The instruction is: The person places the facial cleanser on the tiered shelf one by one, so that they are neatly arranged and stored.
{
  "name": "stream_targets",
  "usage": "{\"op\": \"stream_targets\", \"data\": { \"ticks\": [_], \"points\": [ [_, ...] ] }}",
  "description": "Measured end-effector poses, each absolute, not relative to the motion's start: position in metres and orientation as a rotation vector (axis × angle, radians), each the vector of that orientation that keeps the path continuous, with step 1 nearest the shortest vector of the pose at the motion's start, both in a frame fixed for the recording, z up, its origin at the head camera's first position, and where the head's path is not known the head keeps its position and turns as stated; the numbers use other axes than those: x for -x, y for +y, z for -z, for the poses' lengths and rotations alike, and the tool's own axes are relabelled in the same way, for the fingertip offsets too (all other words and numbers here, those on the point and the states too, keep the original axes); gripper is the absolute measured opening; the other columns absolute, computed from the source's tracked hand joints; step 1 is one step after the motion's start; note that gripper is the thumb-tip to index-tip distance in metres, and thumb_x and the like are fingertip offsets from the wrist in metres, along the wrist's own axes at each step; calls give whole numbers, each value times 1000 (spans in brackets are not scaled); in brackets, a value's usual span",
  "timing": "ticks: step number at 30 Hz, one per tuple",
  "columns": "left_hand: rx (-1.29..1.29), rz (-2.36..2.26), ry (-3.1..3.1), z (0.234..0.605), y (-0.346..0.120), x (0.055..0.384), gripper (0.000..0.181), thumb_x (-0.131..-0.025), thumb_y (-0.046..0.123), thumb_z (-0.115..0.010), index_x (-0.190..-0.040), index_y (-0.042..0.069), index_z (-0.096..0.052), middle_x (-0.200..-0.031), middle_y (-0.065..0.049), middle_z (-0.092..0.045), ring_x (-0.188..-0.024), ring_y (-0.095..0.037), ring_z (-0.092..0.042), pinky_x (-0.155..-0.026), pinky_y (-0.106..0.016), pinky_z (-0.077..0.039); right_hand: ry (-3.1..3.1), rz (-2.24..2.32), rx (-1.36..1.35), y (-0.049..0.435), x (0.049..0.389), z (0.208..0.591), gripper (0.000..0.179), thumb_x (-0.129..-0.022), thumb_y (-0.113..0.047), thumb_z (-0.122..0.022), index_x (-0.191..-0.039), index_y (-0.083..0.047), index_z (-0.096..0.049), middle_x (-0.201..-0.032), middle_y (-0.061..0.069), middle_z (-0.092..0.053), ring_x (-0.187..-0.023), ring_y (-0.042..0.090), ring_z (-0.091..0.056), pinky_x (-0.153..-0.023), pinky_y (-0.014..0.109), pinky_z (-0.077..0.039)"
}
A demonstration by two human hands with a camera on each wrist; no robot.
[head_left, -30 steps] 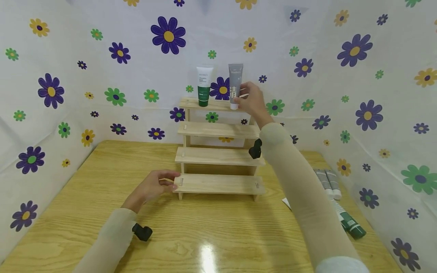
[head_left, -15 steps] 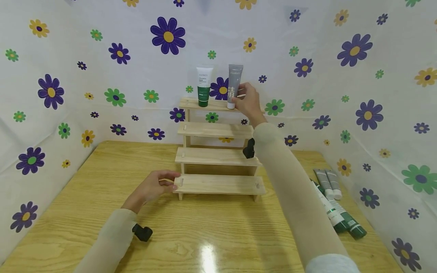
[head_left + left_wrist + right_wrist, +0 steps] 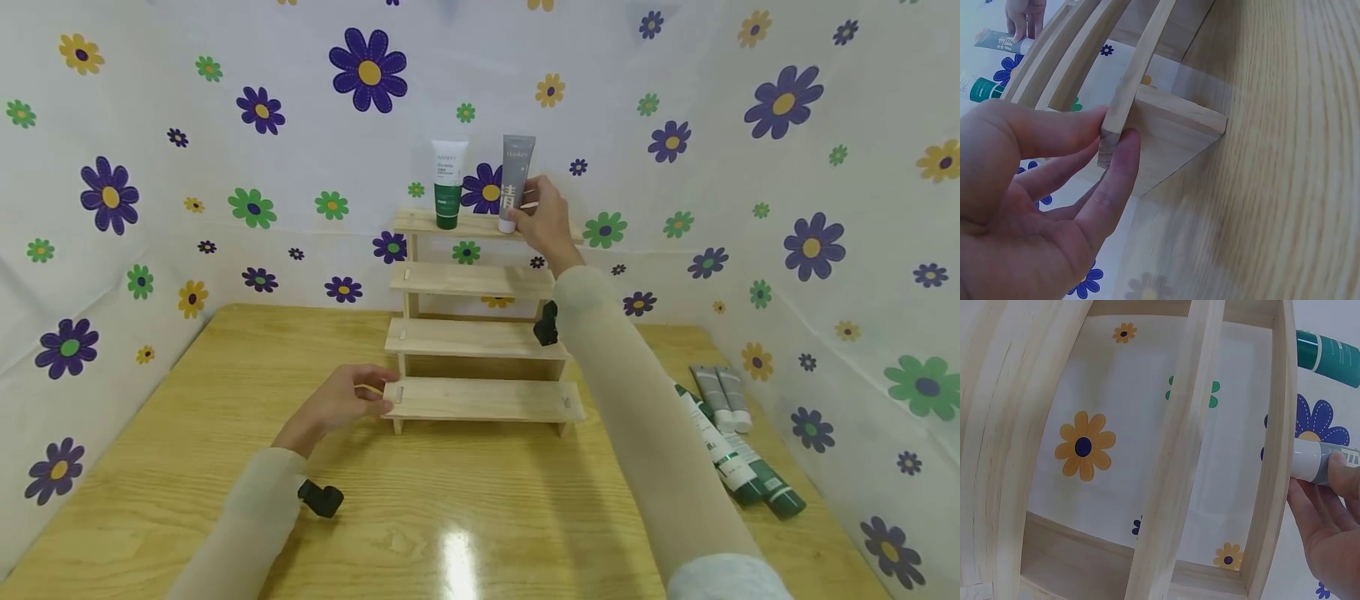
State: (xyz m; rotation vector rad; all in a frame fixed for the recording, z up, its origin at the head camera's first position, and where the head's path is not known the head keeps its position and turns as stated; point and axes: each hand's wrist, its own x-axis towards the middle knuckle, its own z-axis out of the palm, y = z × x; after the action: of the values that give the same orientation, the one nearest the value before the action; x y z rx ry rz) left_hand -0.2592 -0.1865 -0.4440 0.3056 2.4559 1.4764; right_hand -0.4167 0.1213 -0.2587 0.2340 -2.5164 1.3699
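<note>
A wooden stepped rack (image 3: 480, 400) with several shelves stands on the table. My right hand (image 3: 546, 218) holds a grey tube (image 3: 516, 171) upright, its white cap down on the top shelf; in the right wrist view the thumb and fingers of the right hand (image 3: 1329, 519) lie around the tube near its cap (image 3: 1305, 460). To its left a white and green tube (image 3: 448, 187) stands on the same shelf, untouched. My left hand (image 3: 345, 400) pinches the left end of the lowest shelf; in the left wrist view, thumb and finger grip the board's end (image 3: 1119, 119).
At the table's right side lie two grey tubes (image 3: 723, 398) and several white and green tubes (image 3: 757, 479), partly overlapping. A white flowered cloth (image 3: 300, 167) hangs behind the rack and along both sides of the wooden table (image 3: 375, 517).
The grey tube has shifted slightly left along the top shelf with my right hand, toward the white and green tube. My left hand stays at the lowest shelf's end.
</note>
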Motion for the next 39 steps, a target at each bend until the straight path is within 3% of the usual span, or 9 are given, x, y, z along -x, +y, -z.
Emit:
{"op": "stream_targets", "data": {
  "ticks": [23,39],
  "points": [
    [-268,-1502,2434,446,-184,259,43,-95,5,-72,-137,6,-63,-130,-21,-59,-106,-24,-67,-86,-32,-59,-2506,-1321,-258,115,419,264,43,-104,-8,-60,-143,-4,-44,-137,19,-61,-121,31,-64,-106,36,-54],
    [-265,-1493,2435,447,-185,259,42,-96,5,-71,-138,7,-62,-129,-20,-59,-106,-24,-68,-88,-35,-59,-2562,-1278,-277,120,420,265,46,-103,-16,-64,-144,-3,-46,-135,20,-64,-121,30,-64,-101,39,-55]
  ]
}}
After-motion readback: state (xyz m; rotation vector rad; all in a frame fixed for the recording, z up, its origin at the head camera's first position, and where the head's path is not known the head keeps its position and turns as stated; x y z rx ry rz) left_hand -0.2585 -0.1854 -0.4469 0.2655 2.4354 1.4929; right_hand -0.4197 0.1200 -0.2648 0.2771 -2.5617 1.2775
